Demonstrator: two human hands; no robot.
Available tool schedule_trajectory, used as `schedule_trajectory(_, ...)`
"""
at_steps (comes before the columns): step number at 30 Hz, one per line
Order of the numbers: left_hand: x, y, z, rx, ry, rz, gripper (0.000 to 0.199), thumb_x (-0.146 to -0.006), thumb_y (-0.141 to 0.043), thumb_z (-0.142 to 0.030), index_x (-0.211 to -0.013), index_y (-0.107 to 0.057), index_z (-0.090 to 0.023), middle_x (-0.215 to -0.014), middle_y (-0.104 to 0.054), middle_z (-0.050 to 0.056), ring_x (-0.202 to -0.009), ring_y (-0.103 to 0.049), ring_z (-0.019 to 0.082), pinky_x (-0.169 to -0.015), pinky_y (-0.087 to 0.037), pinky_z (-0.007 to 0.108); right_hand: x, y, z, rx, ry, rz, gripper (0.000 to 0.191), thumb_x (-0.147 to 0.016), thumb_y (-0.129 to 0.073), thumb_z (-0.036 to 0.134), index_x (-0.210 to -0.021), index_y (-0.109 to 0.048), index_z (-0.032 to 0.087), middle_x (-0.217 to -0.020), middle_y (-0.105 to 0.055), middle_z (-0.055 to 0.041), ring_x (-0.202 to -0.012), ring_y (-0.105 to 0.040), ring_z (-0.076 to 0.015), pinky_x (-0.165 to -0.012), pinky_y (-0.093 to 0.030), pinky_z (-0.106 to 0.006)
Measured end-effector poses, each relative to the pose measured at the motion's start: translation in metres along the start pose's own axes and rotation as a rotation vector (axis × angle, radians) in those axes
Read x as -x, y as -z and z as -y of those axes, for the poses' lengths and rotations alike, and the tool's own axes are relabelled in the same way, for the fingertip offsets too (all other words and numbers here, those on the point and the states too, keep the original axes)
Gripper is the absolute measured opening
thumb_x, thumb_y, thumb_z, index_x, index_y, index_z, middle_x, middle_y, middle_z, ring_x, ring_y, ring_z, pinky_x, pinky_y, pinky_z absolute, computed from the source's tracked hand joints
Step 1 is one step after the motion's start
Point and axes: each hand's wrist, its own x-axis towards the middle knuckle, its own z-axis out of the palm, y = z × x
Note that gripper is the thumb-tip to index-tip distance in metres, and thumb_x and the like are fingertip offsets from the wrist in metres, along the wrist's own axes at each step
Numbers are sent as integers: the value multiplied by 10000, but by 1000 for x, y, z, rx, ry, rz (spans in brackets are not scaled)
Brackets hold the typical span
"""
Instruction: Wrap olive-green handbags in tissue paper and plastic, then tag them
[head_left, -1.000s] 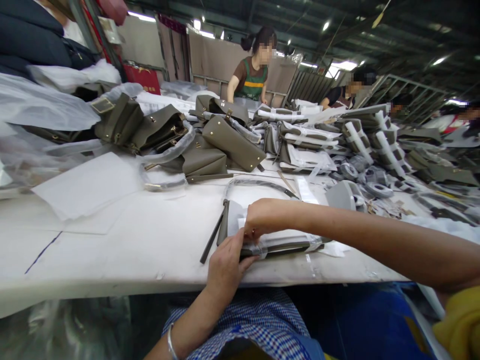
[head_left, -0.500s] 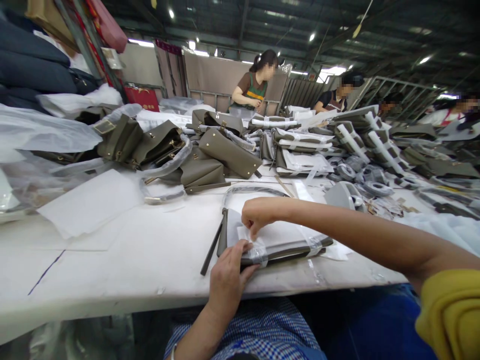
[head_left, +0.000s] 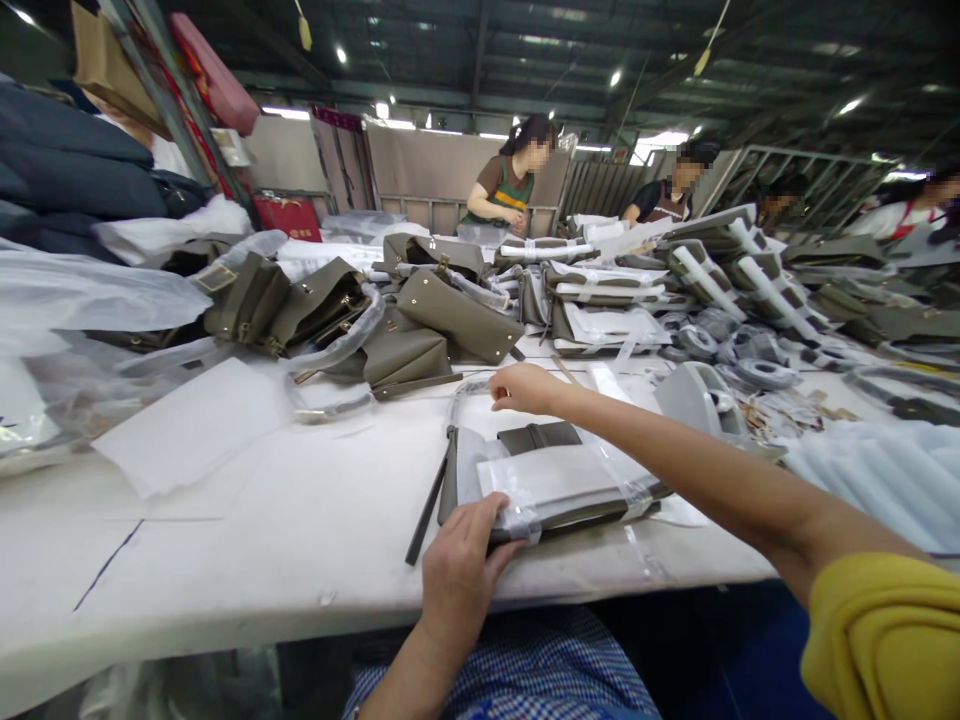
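Note:
An olive handbag (head_left: 540, 436) lies flat near the front edge of the table, with white paper (head_left: 559, 475) over it and clear tape (head_left: 523, 502) across the paper. My left hand (head_left: 469, 560) grips the bag's near left corner, fingers on top and thumb at the edge. Above the bag's far side, my right hand (head_left: 525, 390) is closed, its fingers curled together beside the plastic-wrapped handle (head_left: 459, 400). What those fingers hold, if anything, is too small to make out. A dark strap (head_left: 427, 510) hangs off the bag's left side.
Several olive handbags (head_left: 457, 315) are piled along the back. A loose white sheet (head_left: 195, 425) lies at left, near clear plastic (head_left: 90, 290). To the right are a grey tape dispenser (head_left: 694, 400) and several tape rolls (head_left: 761, 374). Co-workers (head_left: 499, 190) stand beyond the piles.
My right hand has risen from the tape at the bag's near side toward the handle at the far side. A dark flap of the bag now shows. My left hand stays on the corner.

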Motion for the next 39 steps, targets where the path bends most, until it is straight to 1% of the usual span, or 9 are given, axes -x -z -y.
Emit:
schedule_trajectory(6,-3,0,0,-58,-132,-25,468,-889,-670,-274,-1339,-551,-224,-1254,-684,77,-1103,-658,230,-956,-562,346,53,-27,14,-381,110,11,713,-860,-654,486,-1473,-448,187,-1438,-558,-117,-1267,-555,-246,-1035,-423,-348)
schedule_trajectory(9,-6,1,0,-38,-177,11,422,-902,-650,-230,-1318,-579,-226,-1239,-701,43,-1077,-659,215,-945,-573,342,58,-41,23,-346,75,63,800,-788,-715,507,-1474,-452,190,-1427,-557,-147,-1284,-521,-323,-1085,-368,-459)
schedule_trajectory(13,-7,2,1,-28,-174,22,421,-898,-656,-220,-1313,-586,-227,-1214,-714,41,-1044,-665,221,-911,-592,363,45,-47,26,-312,-2,111,831,-712,-760,536,-1443,-498,239,-1304,-641,-131,-1168,-575,-342,-986,-430,-450)
schedule_trajectory(19,-6,1,0,-29,-191,17,453,-879,-674,-182,-1320,-578,-225,-1233,-705,41,-1070,-646,216,-930,-577,369,38,-54,21,-459,-86,-50,410,-959,-479,389,-1275,-658,200,-1220,-707,-100,-1147,-617,-264,-980,-431,-361)
schedule_trajectory(22,-4,1,-2,-9,-161,11,447,-870,-691,-198,-1302,-582,-225,-1215,-711,41,-1072,-644,220,-937,-568,373,51,-50,16,-495,19,30,624,-934,-521,513,-1480,-448,220,-1347,-641,-91,-1224,-588,-244,-1048,-403,-358)
schedule_trajectory(26,-3,2,-1,19,-139,8,406,-870,-696,-233,-1263,-593,-228,-1161,-728,48,-1057,-658,226,-928,-569,371,75,-46,16,-404,192,111,972,-788,-653,657,-1568,-244,244,-1602,-318,-118,-1474,-280,-314,-1202,-133,-519)
schedule_trajectory(28,-3,3,0,16,-135,5,347,-877,-688,-245,-1214,-612,-226,-1143,-731,55,-1047,-667,229,-918,-573,369,81,-47,20,-367,162,83,948,-783,-657,658,-1551,-298,234,-1591,-336,-137,-1468,-283,-329,-1199,-96,-551)
schedule_trajectory(34,-5,6,-2,-51,-181,0,247,-918,-624,-253,-1163,-615,-222,-1156,-725,80,-1032,-683,242,-885,-593,380,74,-58,27,-356,101,-34,831,-789,-679,626,-1485,-439,239,-1484,-500,-142,-1375,-429,-343,-1145,-245,-525)
schedule_trajectory(39,-1,7,3,-56,-211,48,314,-928,-566,-144,-1234,-586,-213,-1270,-673,92,-1158,-629,237,-976,-560,406,89,-57,25,-432,147,-201,545,-881,-664,445,-1366,-579,209,-1411,-580,-126,-1334,-500,-275,-1141,-305,-457)
